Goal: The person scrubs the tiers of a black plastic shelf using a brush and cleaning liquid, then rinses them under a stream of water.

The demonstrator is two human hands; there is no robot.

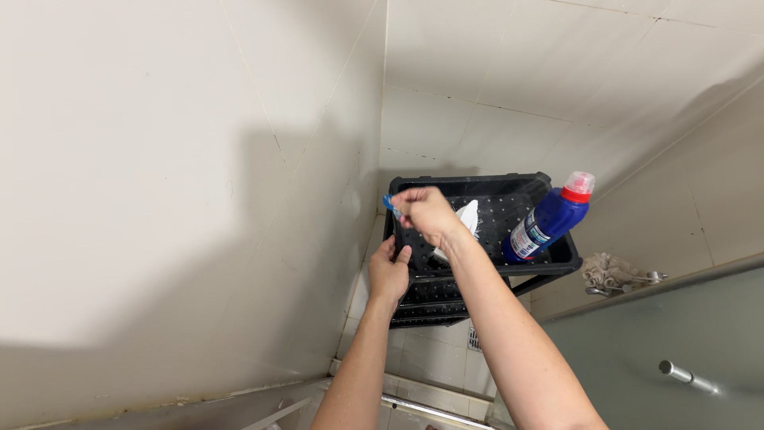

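Note:
A black perforated plastic rack (557,259) stands in the corner of a tiled shower. My left hand (388,272) grips the front left edge of its top shelf. My right hand (426,213) is raised over that shelf, fingers closed on a small blue item (391,205); what the item is cannot be made out. A white bottle (468,216) lies on the shelf just behind my right wrist. A blue bottle (545,223) with a red collar and a pale cap leans in the shelf's right corner.
Cream tiled walls close in on the left and behind. A crumpled cloth (609,272) lies by a metal fitting on the right. A frosted glass door with a metal knob (686,376) stands at the lower right. A floor drain (473,338) shows below the rack.

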